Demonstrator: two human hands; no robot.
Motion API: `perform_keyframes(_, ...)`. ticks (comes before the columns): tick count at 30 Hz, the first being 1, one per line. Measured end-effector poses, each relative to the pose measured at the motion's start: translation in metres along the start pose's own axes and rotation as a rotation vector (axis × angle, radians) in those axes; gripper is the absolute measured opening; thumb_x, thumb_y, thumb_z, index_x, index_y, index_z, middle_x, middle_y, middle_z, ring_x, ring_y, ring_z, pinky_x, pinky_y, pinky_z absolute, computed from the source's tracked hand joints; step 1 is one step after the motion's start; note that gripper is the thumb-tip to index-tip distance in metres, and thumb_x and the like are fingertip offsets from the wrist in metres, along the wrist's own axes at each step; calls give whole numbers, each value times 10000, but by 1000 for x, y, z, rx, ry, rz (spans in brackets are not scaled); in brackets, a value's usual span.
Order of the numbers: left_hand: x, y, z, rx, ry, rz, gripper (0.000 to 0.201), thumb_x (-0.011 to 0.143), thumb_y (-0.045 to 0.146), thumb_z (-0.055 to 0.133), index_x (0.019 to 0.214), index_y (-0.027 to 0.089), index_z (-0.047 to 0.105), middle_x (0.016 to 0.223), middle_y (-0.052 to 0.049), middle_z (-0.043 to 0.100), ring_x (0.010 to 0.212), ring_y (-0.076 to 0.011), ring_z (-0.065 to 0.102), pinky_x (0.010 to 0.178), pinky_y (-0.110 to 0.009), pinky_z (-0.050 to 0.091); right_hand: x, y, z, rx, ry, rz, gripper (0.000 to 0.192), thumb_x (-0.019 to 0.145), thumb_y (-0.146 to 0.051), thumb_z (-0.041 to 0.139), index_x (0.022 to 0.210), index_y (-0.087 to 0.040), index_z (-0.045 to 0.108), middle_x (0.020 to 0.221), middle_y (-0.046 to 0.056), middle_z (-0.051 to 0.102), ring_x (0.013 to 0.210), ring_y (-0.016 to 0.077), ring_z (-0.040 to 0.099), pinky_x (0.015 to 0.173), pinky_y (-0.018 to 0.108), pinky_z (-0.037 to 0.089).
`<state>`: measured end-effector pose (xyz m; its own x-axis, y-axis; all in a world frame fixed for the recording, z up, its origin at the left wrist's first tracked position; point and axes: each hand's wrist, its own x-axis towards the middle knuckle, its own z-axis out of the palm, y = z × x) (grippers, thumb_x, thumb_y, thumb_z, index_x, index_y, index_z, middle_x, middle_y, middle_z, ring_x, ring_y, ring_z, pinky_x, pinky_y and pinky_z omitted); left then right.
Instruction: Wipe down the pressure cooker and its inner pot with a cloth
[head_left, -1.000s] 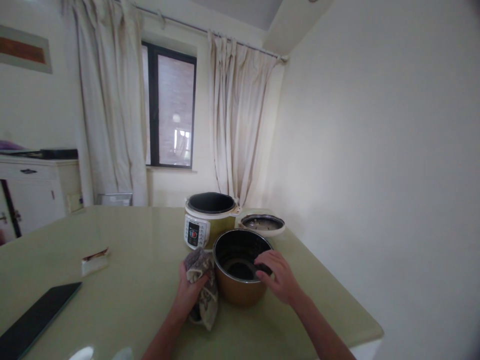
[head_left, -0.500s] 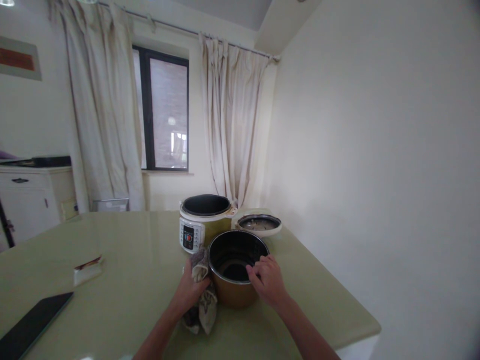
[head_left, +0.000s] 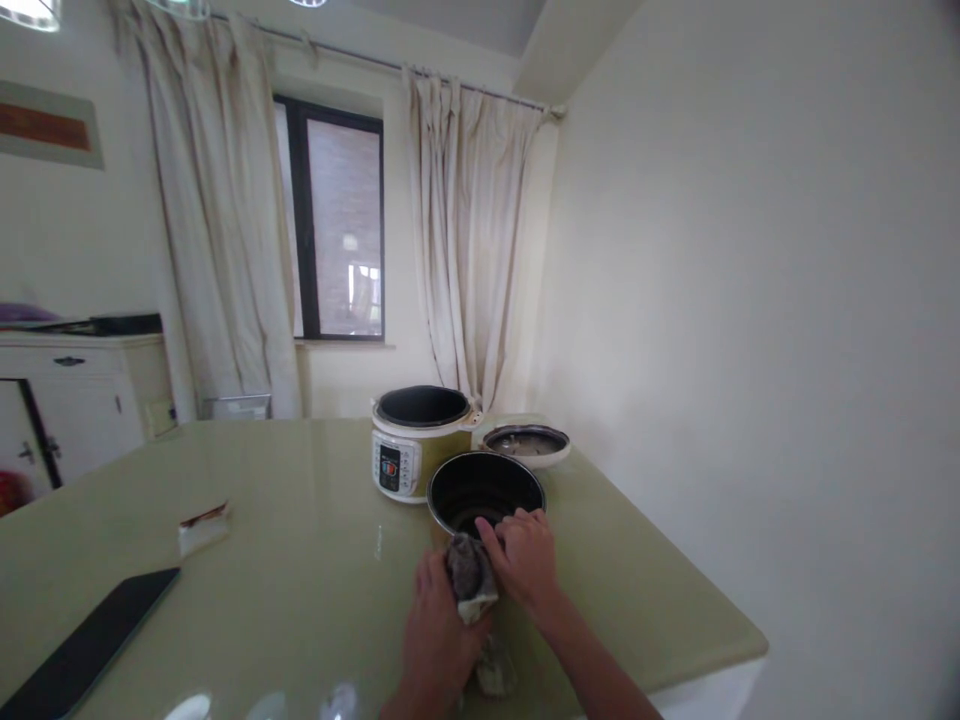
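My left hand [head_left: 435, 630] grips a grey and cream cloth [head_left: 469, 578] and presses it against the near side of a brass-coloured inner pot [head_left: 484, 487] with a dark inside. Right beside the cloth, my right hand [head_left: 525, 562] holds the pot's near rim. Both hands cover most of the pot's outer wall. Behind the pot stands a white and gold electric cooker [head_left: 412, 440], open on top, with a control panel on its front. The cooker's lid [head_left: 526, 443] lies upside down to its right.
The pale green table [head_left: 300, 540] ends at a corner on the right, close to the white wall. A black tablet [head_left: 90, 645] lies at the left front, with a small white packet [head_left: 204, 527] behind it. A white cabinet [head_left: 75, 395] stands far left; curtains frame the window.
My left hand has brought the cloth from the pot's left side round to its near side. My right hand slid along the rim toward me. The camera shifted slightly.
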<state>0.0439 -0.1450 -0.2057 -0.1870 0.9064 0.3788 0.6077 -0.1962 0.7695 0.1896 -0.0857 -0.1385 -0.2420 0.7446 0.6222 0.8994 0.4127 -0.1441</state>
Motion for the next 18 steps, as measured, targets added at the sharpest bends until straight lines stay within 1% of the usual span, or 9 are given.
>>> perform_keyframes(3, -10, 11, 12, 120, -6, 72, 652, 661, 157, 709, 1296, 172, 561, 1318, -153, 609, 1293, -352, 531, 1095, -483, 466, -1, -3, -3, -10, -51, 3, 589, 1116, -468, 436, 667, -222, 728, 731, 66, 755, 810, 201, 655, 844, 388, 318)
perform_keyframes(5, -12, 13, 13, 138, -32, 97, 705, 636, 161, 715, 1324, 175, 564, 1356, -157, 602, 1333, -370, 508, 1112, -498, 460, -1, -2, -7, -19, -94, -4, 588, 1124, -463, 415, 690, -223, 732, 761, 66, 763, 834, 201, 661, 844, 387, 324)
perform_keyframes(7, -10, 8, 7, 90, -56, 108, 732, 611, 164, 718, 1328, 191, 575, 1368, -147, 604, 1329, -365, 523, 1114, -493, 470, -1, 1, -13, -25, -138, -27, 577, 1129, -456, 403, 717, -223, 733, 797, 64, 768, 867, 202, 665, 844, 385, 332)
perform_keyframes(10, 4, -16, -16, -94, -58, 127, 697, 655, 200, 712, 1338, 225, 577, 1362, -123, 627, 1273, -338, 587, 1097, -473, 497, 2, 8, -26, -22, -221, -102, 526, 1117, -482, 437, 779, -221, 743, 843, 60, 770, 906, 204, 664, 834, 372, 357)
perform_keyframes(12, 19, -37, -34, -238, -9, 88, 642, 740, 280, 695, 1364, 225, 555, 1354, -130, 650, 1243, -339, 623, 1084, -484, 513, 5, 10, -35, -5, -275, -141, 493, 1099, -512, 477, 809, -219, 747, 870, 55, 768, 911, 201, 662, 811, 352, 379)
perform_keyframes(14, 36, -55, -48, -293, 102, -9, 628, 797, 387, 665, 1381, 200, 530, 1360, -166, 653, 1247, -369, 630, 1084, -526, 512, 9, 3, -42, 40, -295, -138, 475, 1097, -511, 486, 829, -218, 746, 899, 50, 768, 921, 192, 663, 806, 328, 405)
perform_keyframes(16, 48, -63, -54, -240, 223, -85, 625, 808, 459, 629, 1358, 179, 532, 1372, -206, 633, 1288, -411, 602, 1084, -574, 499, 14, -13, -44, 84, -283, -95, 469, 1103, -509, 465, 863, -221, 747, 932, 51, 770, 954, 193, 673, 818, 311, 428)
perform_keyframes(17, 52, -63, -53, -194, 257, -93, 617, 806, 475, 615, 1340, 174, 540, 1374, -217, 623, 1309, -427, 584, 1081, -592, 492, 16, -25, -42, 89, -276, -60, 471, 1101, -523, 455, 895, -220, 751, 954, 61, 774, 971, 203, 683, 821, 310, 439)
perform_keyframes(18, 53, -62, -49, -148, 261, -78, 616, 805, 480, 607, 1334, 171, 545, 1376, -222, 615, 1329, -438, 565, 1081, -605, 485, 19, -37, -39, 79, -274, -19, 479, 1093, -551, 450, 939, -213, 754, 980, 78, 778, 982, 219, 696, 817, 314, 448)
